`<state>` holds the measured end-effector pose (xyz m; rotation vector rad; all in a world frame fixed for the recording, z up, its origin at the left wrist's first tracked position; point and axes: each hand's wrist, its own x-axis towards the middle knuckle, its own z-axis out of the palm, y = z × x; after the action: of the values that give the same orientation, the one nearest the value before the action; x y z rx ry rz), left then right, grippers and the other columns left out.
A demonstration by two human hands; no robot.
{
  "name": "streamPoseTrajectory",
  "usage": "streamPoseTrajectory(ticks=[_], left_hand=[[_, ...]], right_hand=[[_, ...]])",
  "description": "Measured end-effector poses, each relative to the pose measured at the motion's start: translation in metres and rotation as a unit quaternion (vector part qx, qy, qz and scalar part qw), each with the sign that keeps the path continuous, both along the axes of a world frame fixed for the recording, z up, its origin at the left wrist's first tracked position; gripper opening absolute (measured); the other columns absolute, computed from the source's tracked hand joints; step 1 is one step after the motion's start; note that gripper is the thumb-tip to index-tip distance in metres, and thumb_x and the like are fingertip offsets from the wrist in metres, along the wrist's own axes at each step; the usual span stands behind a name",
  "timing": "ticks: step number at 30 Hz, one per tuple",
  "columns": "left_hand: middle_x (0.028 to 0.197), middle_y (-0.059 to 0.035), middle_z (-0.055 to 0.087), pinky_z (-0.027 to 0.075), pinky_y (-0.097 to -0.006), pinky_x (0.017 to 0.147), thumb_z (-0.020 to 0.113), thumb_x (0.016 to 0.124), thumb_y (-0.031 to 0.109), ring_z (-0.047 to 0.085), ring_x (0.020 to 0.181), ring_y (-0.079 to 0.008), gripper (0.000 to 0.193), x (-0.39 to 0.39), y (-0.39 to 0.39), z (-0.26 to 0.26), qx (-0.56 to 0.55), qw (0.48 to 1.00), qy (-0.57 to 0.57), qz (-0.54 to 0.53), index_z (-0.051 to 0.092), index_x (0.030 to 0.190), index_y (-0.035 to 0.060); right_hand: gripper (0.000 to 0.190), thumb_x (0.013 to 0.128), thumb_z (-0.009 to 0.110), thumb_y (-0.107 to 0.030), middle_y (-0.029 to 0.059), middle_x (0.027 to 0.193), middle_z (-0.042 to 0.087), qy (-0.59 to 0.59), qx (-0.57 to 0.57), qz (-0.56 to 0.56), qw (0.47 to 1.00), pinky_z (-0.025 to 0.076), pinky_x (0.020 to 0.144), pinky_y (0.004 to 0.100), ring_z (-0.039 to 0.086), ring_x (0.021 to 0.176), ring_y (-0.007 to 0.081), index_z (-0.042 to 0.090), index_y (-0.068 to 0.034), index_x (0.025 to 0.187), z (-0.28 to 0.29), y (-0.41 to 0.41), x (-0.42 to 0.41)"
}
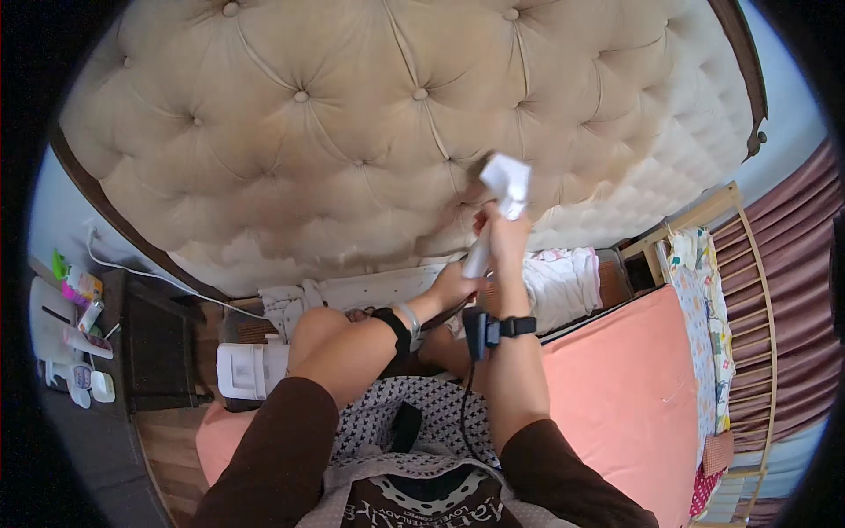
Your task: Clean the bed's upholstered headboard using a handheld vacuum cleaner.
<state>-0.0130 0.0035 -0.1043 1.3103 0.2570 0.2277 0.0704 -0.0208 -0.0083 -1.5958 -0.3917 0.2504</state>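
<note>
A white handheld cleaning tool (pixel 507 178), blurred, is held up against the tufted beige headboard (pixel 356 132). My right hand (pixel 507 231) grips it just below its broad white head. Lower on the handle, my left hand (pixel 459 285) is closed around its end, where a dark hose or cord seems to run down. The headboard's fabric is darker, as if damp, around and to the left of the tool; its lower right part is paler. Whether the tool's head touches the fabric cannot be told.
White cloths (pixel 561 284) lie along the headboard's foot. A white appliance (pixel 243 371) stands at the left, near a white cable (pixel 165 276). Bottles crowd the dark cabinet (pixel 86 429). To the right are a pink-covered mattress (pixel 620 383) and a wooden crib rail (pixel 766 310).
</note>
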Motion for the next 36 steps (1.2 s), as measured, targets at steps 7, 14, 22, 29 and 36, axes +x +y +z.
streamPoseTrajectory(ticks=[7, 14, 22, 29, 36], left_hand=[[0.059, -0.0055, 0.056, 0.039, -0.0256, 0.046, 0.063, 0.061, 0.015, 0.051, 0.050, -0.0130, 0.018, 0.010, 0.014, 0.014, -0.065, 0.996, 0.045, 0.028, 0.055, 0.069, 0.0009], [0.059, -0.0054, 0.055, 0.037, -0.0260, 0.045, 0.064, 0.060, 0.015, 0.050, 0.048, -0.0125, 0.018, 0.000, 0.006, -0.017, -0.119, 0.985, 0.118, 0.045, 0.055, 0.067, 0.0008], [0.058, -0.0040, 0.055, 0.037, -0.0251, 0.047, 0.063, 0.061, 0.015, 0.050, 0.050, -0.0117, 0.014, -0.006, -0.002, -0.034, -0.113, 0.981, 0.146, 0.054, 0.056, 0.061, 0.0027], [0.061, -0.0045, 0.056, 0.040, -0.0245, 0.048, 0.062, 0.065, 0.014, 0.051, 0.051, -0.0127, 0.014, -0.013, -0.008, -0.057, -0.151, 0.982, 0.090, 0.061, 0.057, 0.064, 0.0011], [0.071, -0.0078, 0.060, 0.048, -0.0299, 0.056, 0.057, 0.075, 0.021, 0.058, 0.059, -0.0195, 0.019, -0.028, -0.026, -0.092, -0.382, 0.917, 0.112, -0.026, 0.057, 0.081, 0.0026]], right_hand=[[0.010, 0.069, 0.055, -0.007, 0.0077, 0.052, 0.054, -0.016, -0.029, -0.006, 0.999, 0.041, 0.041, 0.0274, 0.051, 0.041, 0.0148, 0.054, 0.001, 0.063, 0.016, 0.020, 0.009], [0.011, 0.068, 0.055, -0.006, 0.0081, 0.049, 0.053, 0.033, -0.035, 0.037, 0.998, 0.040, 0.040, 0.0276, 0.051, 0.040, 0.0153, 0.054, 0.001, 0.058, -0.025, 0.021, 0.006], [0.017, 0.069, 0.054, -0.008, 0.0084, 0.047, 0.052, 0.039, -0.071, 0.041, 0.996, 0.039, 0.038, 0.0277, 0.051, 0.039, 0.0153, 0.053, 0.000, 0.053, -0.041, 0.018, 0.004], [0.020, 0.070, 0.055, -0.010, 0.0089, 0.047, 0.053, 0.039, -0.074, 0.085, 0.993, 0.040, 0.038, 0.0281, 0.051, 0.039, 0.0153, 0.054, 0.001, 0.053, -0.062, 0.018, 0.001], [0.021, 0.068, 0.058, -0.014, 0.0097, 0.048, 0.054, -0.008, -0.154, 0.034, 0.987, 0.041, 0.039, 0.0314, 0.054, 0.041, 0.0170, 0.057, 0.003, 0.055, -0.123, 0.003, 0.018]])
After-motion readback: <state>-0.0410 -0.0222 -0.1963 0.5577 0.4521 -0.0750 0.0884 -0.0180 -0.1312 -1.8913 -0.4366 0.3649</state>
